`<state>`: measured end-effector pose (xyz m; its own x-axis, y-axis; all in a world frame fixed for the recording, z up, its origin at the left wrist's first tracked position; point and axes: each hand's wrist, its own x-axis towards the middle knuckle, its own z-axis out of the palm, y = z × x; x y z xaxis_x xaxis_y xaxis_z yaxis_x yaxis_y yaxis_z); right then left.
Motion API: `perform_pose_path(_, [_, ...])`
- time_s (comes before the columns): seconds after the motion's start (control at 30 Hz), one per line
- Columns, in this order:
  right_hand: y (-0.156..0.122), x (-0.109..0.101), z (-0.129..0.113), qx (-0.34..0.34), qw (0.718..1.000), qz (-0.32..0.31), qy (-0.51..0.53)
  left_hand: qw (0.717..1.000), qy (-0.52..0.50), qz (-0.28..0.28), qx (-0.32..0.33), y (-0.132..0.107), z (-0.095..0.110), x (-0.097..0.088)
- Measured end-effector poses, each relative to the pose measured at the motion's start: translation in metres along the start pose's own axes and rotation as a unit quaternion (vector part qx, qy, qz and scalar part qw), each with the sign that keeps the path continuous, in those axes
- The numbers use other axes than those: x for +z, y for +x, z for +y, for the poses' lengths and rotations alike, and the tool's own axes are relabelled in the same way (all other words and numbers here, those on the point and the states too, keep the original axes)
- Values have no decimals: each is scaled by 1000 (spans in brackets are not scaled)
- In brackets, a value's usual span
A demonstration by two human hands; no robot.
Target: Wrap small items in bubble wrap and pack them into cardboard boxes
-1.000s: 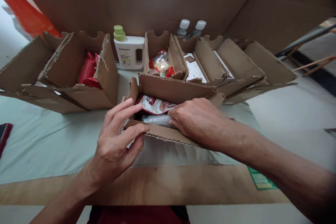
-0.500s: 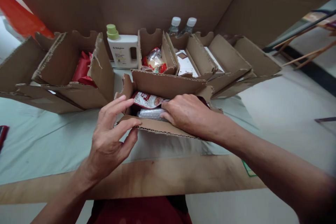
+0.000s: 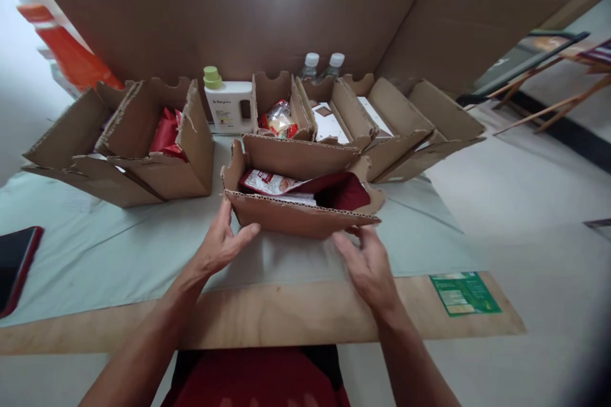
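– Where is the box for you?
– The open cardboard box (image 3: 296,215) stands on the green cloth (image 3: 119,257) of the counter (image 3: 286,315), at twelve o'clock from me. Farther away, from ten o'clock round to one o'clock, there is a row of other boxes (image 3: 198,162), and a white bottle (image 3: 225,108) stands in this row, just before twelve.
– And your two hands?
– My left grip (image 3: 222,248) is at eight o'clock of the box. It is open, the thumb well apart from the fingers, which are by the left corner. My right grip (image 3: 368,267) is at four o'clock; its fingertips are partly hidden by the front wall, so I cannot tell if it is closed on the cardboard.
– What is inside?
– A printed packet (image 3: 270,182), at ten o'clock in the box, with dark red material (image 3: 347,194) at two o'clock, perhaps of the same packet.
– Will it be difficult to handle?
– I judge it rather light. The cardboard looks stiff but thin, dry and not slippery. The front wall seems loose at four o'clock, so pulling there could bend it. Better hold low at both short ends, at nine and three o'clock. The packet looks soft and smooth; I would pinch its upper edge
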<state>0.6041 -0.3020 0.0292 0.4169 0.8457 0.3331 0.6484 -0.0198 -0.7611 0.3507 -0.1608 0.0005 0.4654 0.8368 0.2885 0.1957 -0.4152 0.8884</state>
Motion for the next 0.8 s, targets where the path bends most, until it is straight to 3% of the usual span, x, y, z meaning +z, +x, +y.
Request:
perform_pose_path(0.13, [8,21,-25,-4,997,15,70,999,-29,17,-14,-13,9,-5])
perform_pose_path(0.27, [16,13,-52,-40,995,-10,94,997,-53,56,12,-26,32,-25])
perform_pose_path(0.33, [18,4,-55,-40,994,-10,105,992,-87,81,32,-24,51,-24])
perform_pose_path(0.47, [18,-21,-51,-21,986,109,122,983,-161,65,62,-15,90,-2])
perform_pose_path(0.57, [17,-26,-65,-38,971,181,152,980,-190,43,51,-19,100,3])
perform_pose_path(0.73, [29,-3,-92,-104,979,66,159,961,-196,168,98,-23,95,-21])
perform_pose_path(0.8, [32,-5,-83,-96,980,95,149,961,-194,166,106,-19,101,-18])
